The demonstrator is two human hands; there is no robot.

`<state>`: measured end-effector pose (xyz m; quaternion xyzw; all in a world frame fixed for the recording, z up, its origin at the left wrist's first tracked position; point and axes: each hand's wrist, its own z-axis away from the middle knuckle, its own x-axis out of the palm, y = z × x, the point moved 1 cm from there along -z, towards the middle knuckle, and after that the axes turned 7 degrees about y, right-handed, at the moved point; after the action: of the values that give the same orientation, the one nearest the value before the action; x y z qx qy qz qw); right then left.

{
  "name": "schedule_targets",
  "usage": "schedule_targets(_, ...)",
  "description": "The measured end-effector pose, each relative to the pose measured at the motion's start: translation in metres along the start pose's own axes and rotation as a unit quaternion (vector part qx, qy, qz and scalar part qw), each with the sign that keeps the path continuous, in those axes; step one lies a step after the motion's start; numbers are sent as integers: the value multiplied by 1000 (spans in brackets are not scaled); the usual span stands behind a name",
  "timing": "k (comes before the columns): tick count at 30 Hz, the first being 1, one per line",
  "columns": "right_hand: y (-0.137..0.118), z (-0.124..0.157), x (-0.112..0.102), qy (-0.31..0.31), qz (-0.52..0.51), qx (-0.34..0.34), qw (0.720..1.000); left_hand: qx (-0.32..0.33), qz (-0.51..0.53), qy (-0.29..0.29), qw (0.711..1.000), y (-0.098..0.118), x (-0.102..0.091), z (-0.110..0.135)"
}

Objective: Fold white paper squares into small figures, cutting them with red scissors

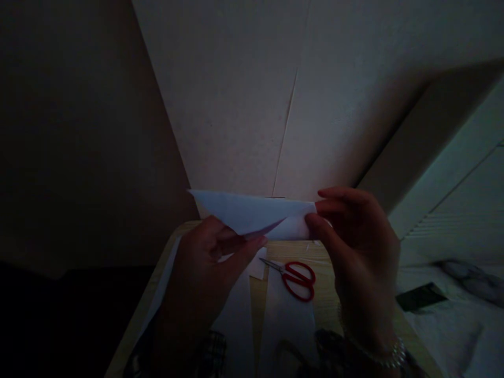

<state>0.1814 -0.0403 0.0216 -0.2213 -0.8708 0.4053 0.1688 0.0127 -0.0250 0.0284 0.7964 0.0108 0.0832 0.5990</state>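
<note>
A folded sheet of white paper [252, 210] is held up above the table, its pointed end at the left and a slanted fold opening along its lower edge. My left hand [212, 268] pinches the lower edge near the middle, thumb in front. At the right end, my right hand [358, 247] grips the paper between thumb and fingers. Below the paper, a pair of scissors [293, 278] with red handles lies on the table, blades pointing left, partly over white paper.
The wooden table [258, 310] carries more white paper sheets [289, 325] and a small paper piece [258, 265]. A pale wall [236, 115] rises behind it. To the right, a dark flat rectangle [421, 296] lies on a light surface. The scene is dim.
</note>
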Motion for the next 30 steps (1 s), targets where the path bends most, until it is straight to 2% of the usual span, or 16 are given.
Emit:
schedule_targets(3, 0, 0, -1, -12, 37, -46, 998, 38, -25, -6, 999, 6, -1, 2)
schedule_targets(6, 2, -4, -3, 11, 69, -71, 995, 88, -26, -13, 996, 6, -3, 5)
schedule_targets(9, 5, -8, -4, 30, 86, -34, 995, 201, -61, 17, 978, -2, -6, 9)
schedule_targets(12, 5, -9, -5, -26, 112, 25, 993, 302, -93, 4, 949, -10, -14, 9)
schedule_targets(15, 0, -4, -7, -97, 31, 61, 993, 365, -144, -68, 917, -9, -29, -1)
schedule_targets(16, -2, -3, -7, -117, -3, 79, 990, 383, -164, -117, 901, -6, -33, -5)
schedule_targets(17, -4, -1, -7, -134, -24, 97, 986, 405, -185, -191, 875, -4, -35, -8)
schedule_targets(18, -6, -1, -7, -139, -31, 105, 984, 426, -204, -274, 838, -2, -36, -10)
schedule_targets(19, -7, -1, -7, -140, -31, 112, 983, 441, -211, -290, 823, -1, -35, -10)
schedule_targets(20, -7, -1, -7, -135, -30, 119, 983, 457, -209, -280, 818, -1, -32, -10)
schedule_targets(22, -6, -3, -9, -121, -34, 140, 982, 482, -193, -167, 838, -3, -24, -6)
schedule_targets(23, -4, -5, -10, -112, -34, 149, 982, 490, -192, -145, 838, -5, -19, -3)
schedule_targets(25, -1, -7, -13, -87, -19, 145, 985, 481, -195, -153, 841, -7, -13, 0)
schedule_targets(28, 0, -10, -18, -54, 44, 86, 994, 478, -245, -177, 825, -3, -12, 0)
schedule_targets(29, 0, -10, -18, -49, 69, 68, 994, 467, -256, -174, 828, 0, -12, -1)
schedule_targets(30, -1, -10, -18, -46, 90, 51, 994, 441, -256, -142, 848, 2, -12, -1)
